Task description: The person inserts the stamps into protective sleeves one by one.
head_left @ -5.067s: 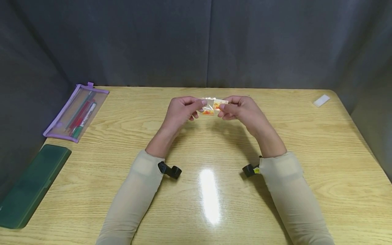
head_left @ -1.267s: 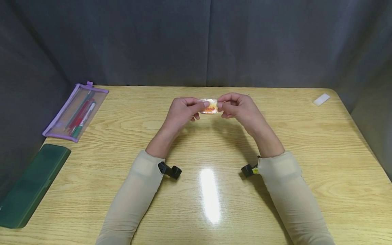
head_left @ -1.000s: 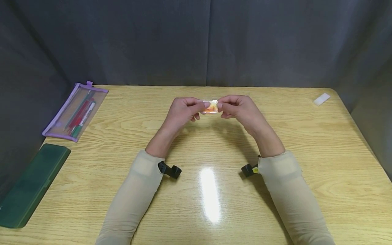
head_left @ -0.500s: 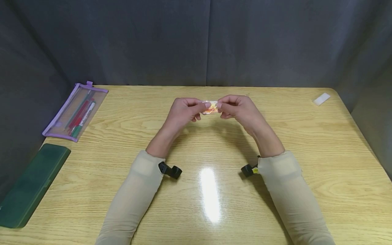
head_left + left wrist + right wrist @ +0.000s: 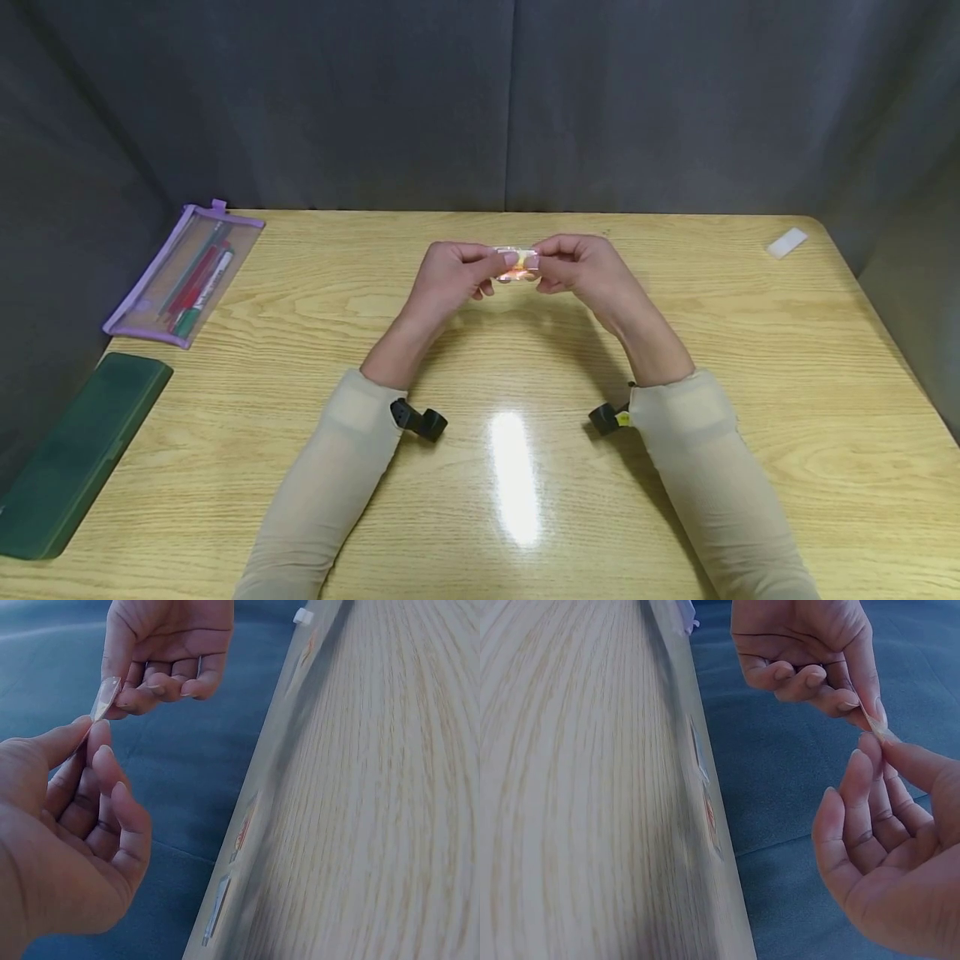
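Note:
A small clear plastic packet (image 5: 519, 273) with orange and yellow print is stretched between both hands, above the far part of the table. My left hand (image 5: 446, 275) pinches its left end, thumb on top of the printed face. At the right end, my right hand (image 5: 585, 271) pinches it between thumb and index finger. In the left wrist view the packet (image 5: 107, 697) appears nearly edge-on, a thin shiny sliver between the two sets of fingertips. The right wrist view shows the packet (image 5: 876, 724) mostly covered by fingers.
A purple-edged mesh pouch (image 5: 161, 287) holding pens lies at the far left, with a dark green case (image 5: 82, 454) nearer. A small white block (image 5: 787, 242) sits at the far right of the wooden table (image 5: 750, 350). Dark curtains (image 5: 337, 108) stand behind.
About five seconds ago a clear stretch separated two printed parts between the hands; now the print sits together. In the last second the right thumb has slid slightly further over the packet's right end.

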`<state>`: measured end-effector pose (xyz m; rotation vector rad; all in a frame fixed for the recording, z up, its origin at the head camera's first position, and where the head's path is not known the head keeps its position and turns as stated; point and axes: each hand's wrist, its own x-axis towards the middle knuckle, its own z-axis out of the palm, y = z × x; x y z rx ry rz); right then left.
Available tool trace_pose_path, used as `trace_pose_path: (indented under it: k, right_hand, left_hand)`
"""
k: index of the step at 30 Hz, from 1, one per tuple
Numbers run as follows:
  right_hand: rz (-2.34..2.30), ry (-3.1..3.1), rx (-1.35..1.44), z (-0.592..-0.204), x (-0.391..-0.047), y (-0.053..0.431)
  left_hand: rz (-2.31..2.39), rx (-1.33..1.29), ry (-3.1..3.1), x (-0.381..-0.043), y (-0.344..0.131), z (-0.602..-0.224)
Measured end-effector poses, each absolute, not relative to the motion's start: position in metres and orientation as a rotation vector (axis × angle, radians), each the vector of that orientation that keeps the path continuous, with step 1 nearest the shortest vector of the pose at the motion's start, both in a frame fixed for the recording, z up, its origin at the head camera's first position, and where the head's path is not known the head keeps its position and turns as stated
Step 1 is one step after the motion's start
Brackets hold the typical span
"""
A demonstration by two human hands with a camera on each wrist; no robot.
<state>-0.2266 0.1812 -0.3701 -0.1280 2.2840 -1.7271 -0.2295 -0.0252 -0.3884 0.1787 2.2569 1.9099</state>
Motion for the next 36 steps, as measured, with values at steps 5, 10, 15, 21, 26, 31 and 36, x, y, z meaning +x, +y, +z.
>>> trace_pose_path:
  k: [5,10,15,21,26,31,36]
  right_hand:
    - [-1.717,2.289,-0.134,-0.3692,-0.2262,0.1816]
    - [-1.718,2.293,-0.14,-0.3686,-0.2259,0.1808]
    - [-1.719,2.295,-0.13,-0.37,-0.2265,0.1802]
    - [-1.714,2.304,-0.131,-0.3688,-0.226,0.1801]
    - [-1.722,2.304,-0.123,-0.3702,-0.2264,0.1798]
    - [-1.721,2.296,-0.115,-0.3706,-0.2268,0.1796]
    - [-1.719,2.293,-0.109,-0.371,-0.2269,0.1794]
  left_hand:
    - [1.921,0.181,2.249,-0.2297,-0.0249,-0.3879]
    - [1.918,0.177,2.251,-0.2296,-0.0246,-0.3875]
    - [1.913,0.164,2.247,-0.2298,-0.0242,-0.3875]
    - [1.938,0.171,2.232,-0.2293,-0.0238,-0.3866]
    - [1.931,0.181,2.235,-0.2291,-0.0233,-0.3865]
    - [1.916,0.176,2.236,-0.2297,-0.0232,-0.387]
    - [1.898,0.173,2.25,-0.2291,-0.0232,-0.3864]
